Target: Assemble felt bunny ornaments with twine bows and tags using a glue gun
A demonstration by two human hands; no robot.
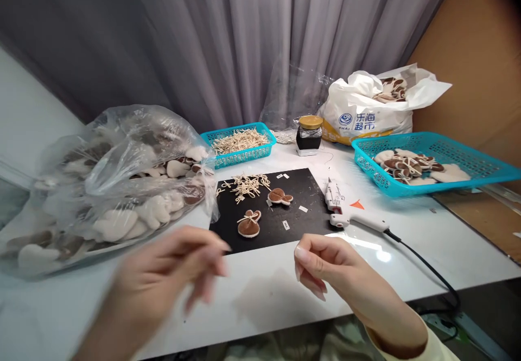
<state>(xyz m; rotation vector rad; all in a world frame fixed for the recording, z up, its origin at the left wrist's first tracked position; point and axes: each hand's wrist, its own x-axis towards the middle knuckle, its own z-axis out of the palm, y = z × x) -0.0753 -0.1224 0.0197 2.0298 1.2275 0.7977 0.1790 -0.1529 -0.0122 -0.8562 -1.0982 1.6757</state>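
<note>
My left hand (175, 274), blurred by motion, hovers over the table's near edge with thumb and forefinger together. Facing it is my right hand (325, 263), its thumb pressed to the curled forefinger. Anything pinched in either hand is too small to make out. Beyond them lies a black mat (301, 187). On it, closest to my hands, is a brown-and-cream plush piece (248, 225) with a cream bow. A second plush piece (280, 196) rests behind it, near a heap of cream cord bows (248, 186) and several small white labels (286, 225).
A white glue gun (354, 217) lies right of the mat, its black cable trailing off the edge. Around stand a clear bag of plush pieces (122, 187), a blue basket of bows (242, 157), a dark jar (309, 135), another blue basket (431, 138) and a white bag (366, 103).
</note>
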